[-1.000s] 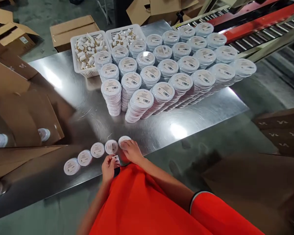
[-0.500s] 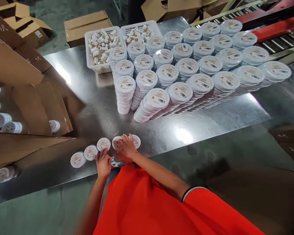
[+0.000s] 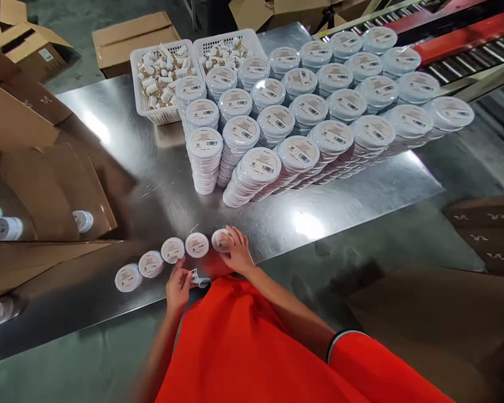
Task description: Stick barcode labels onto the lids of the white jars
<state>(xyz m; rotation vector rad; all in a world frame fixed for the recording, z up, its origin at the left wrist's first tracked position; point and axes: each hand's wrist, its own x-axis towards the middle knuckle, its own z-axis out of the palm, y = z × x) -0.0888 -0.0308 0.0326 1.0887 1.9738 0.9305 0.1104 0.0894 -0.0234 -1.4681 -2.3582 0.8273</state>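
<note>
A row of round white containers (image 3: pixel 151 264) with printed, barcoded tops lies along the near edge of the metal table. My right hand (image 3: pixel 238 253) rests its fingers, slightly spread, over the rightmost round white container (image 3: pixel 220 240), covering part of its top. Just left of it is another round white container (image 3: pixel 197 245), its top uncovered. My left hand (image 3: pixel 178 286) pinches a small strip of labels (image 3: pixel 194 276) between thumb and fingers, below the round white container (image 3: pixel 172 250) in the middle of the row.
Tall stacks of round white containers (image 3: pixel 258 165) fill the table's far side. Behind them are two white baskets (image 3: pixel 140 103) of small bottles. An open carton (image 3: pixel 46 190) with containers inside stands at left. A roller conveyor (image 3: pixel 466 64) runs at the upper right.
My right hand has moved right, from the fourth container in the row to the rightmost one. My left hand still holds the label strip at nearly the same place. The view has shifted slightly.
</note>
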